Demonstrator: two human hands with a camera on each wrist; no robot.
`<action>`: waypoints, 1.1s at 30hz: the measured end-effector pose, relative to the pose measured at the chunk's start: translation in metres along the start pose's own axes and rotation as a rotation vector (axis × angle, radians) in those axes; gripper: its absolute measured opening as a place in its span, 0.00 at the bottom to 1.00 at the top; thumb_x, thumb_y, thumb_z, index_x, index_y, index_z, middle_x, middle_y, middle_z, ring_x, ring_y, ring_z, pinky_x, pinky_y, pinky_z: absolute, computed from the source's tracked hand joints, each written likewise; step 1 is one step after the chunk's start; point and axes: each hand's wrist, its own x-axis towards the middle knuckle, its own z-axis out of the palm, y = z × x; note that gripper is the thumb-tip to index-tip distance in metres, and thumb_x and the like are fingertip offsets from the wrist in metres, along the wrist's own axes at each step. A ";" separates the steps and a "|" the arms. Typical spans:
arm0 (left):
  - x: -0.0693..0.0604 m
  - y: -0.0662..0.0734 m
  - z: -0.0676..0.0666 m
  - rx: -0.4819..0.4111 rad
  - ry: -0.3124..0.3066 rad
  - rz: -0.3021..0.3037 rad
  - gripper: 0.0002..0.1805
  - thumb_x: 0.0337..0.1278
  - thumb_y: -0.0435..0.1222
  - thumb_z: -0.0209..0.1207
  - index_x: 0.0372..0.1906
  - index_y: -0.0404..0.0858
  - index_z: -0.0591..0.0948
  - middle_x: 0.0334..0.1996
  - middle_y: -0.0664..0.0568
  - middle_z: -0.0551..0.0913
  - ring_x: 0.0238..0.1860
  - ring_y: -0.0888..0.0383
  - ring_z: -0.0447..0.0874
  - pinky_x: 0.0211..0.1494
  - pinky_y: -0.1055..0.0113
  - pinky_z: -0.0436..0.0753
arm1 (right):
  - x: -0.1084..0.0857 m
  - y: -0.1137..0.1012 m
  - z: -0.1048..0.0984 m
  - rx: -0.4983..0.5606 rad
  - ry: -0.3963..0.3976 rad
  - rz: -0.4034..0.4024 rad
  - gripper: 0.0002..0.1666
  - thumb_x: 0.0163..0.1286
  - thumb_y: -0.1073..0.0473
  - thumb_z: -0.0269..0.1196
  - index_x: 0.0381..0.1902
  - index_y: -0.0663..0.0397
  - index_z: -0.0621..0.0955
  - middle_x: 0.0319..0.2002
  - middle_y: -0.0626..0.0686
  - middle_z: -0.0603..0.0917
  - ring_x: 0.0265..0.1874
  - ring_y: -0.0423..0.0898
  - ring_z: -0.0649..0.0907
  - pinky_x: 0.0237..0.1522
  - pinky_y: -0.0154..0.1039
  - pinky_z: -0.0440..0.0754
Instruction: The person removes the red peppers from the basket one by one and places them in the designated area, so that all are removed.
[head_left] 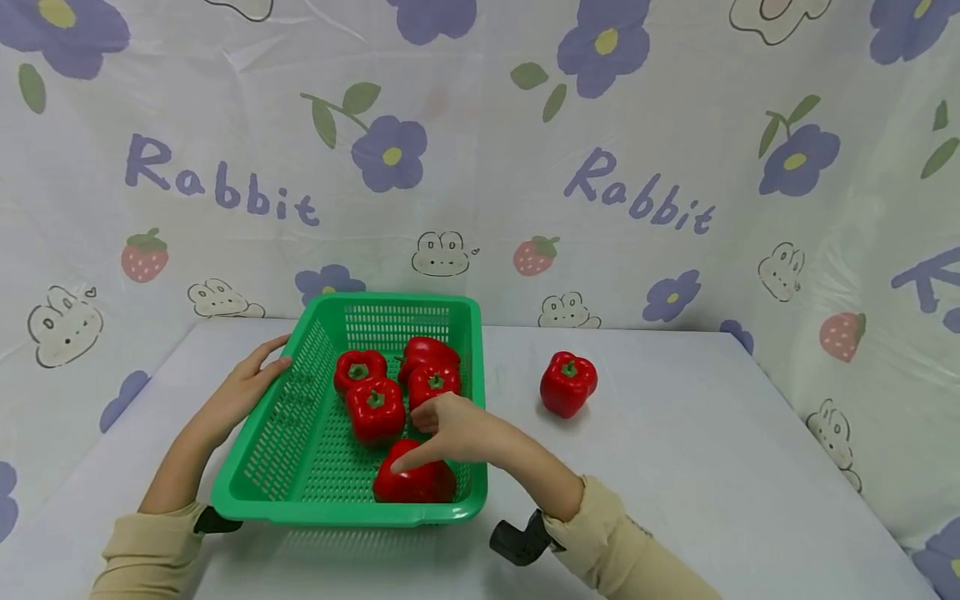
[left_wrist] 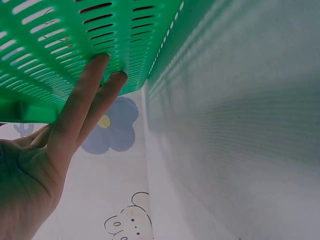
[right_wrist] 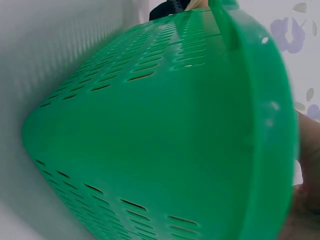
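A green slotted plastic basket (head_left: 258, 467) stands on the white table with several red bell peppers (head_left: 376, 411) inside. The left hand (head_left: 243, 390) holds the basket's left rim. In the left wrist view, two fingers (left_wrist: 82, 102) of it lie straight along the outer wall. Over the right part of the basket hovers the right hand (head_left: 457, 429), thumb and fingers spread apart. Its thumb overlaps the near bell pepper (head_left: 420, 482); whether they touch, I cannot tell. The right wrist view mostly shows the basket's outer wall (right_wrist: 150, 120), with part of the hand beyond the rim.
One more red bell pepper (head_left: 567, 384) sits on the table (head_left: 675, 467), to the right of the basket. Behind the table hangs a white cloth (head_left: 480, 167) printed with flowers, rabbits and strawberries.
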 end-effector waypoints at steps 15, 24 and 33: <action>0.003 -0.001 -0.001 0.005 0.006 -0.006 0.35 0.77 0.53 0.38 0.79 0.42 0.48 0.67 0.29 0.65 0.58 0.40 0.76 0.58 0.48 0.74 | 0.004 0.000 0.014 -0.071 0.008 0.018 0.41 0.54 0.51 0.75 0.62 0.66 0.76 0.60 0.59 0.80 0.58 0.53 0.78 0.51 0.46 0.83; 0.001 0.000 0.000 -0.006 0.000 -0.015 0.36 0.77 0.53 0.38 0.79 0.42 0.47 0.70 0.29 0.60 0.62 0.35 0.72 0.60 0.43 0.72 | 0.004 -0.001 0.016 -0.109 -0.005 -0.007 0.37 0.53 0.56 0.76 0.59 0.66 0.78 0.57 0.58 0.83 0.55 0.50 0.79 0.50 0.43 0.83; 0.001 -0.002 0.000 0.000 0.003 -0.017 0.36 0.77 0.53 0.38 0.79 0.42 0.47 0.67 0.29 0.65 0.58 0.39 0.77 0.57 0.48 0.75 | 0.003 -0.003 0.017 -0.128 0.005 -0.025 0.33 0.53 0.60 0.76 0.56 0.66 0.80 0.53 0.59 0.84 0.50 0.49 0.80 0.44 0.39 0.84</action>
